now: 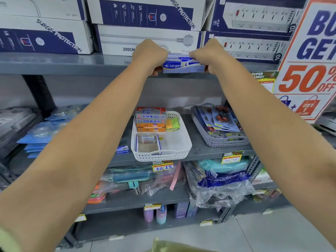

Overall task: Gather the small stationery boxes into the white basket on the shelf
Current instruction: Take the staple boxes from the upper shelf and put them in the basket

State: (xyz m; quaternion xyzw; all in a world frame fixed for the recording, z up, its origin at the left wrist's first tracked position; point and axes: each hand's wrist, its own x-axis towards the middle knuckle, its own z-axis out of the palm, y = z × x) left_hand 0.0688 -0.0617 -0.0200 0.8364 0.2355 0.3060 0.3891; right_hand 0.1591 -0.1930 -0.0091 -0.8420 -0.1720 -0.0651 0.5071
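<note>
Both arms reach up to the upper grey shelf. My left hand (pixel 150 55) and my right hand (pixel 211 55) grip the two ends of a stack of blue-and-white Kangaro boxes (pixel 181 65) at the shelf's front edge. One shelf below stands the white basket (pixel 183 140). It holds stacked grey and orange small boxes (pixel 151 120), yellow-green sticky notes (pixel 172 124) and a clear case (pixel 147 140). A few small blue boxes (pixel 122 150) lie on the shelf just left of the basket.
Large surge-protector cartons (pixel 145 24) fill the upper shelf behind my hands. A grey basket of carded items (pixel 223 137) sits right of the white one. Blue tape packs (pixel 40 135) lie left. A sale sign (pixel 309 60) stands at the right. Lower shelves hold bagged goods.
</note>
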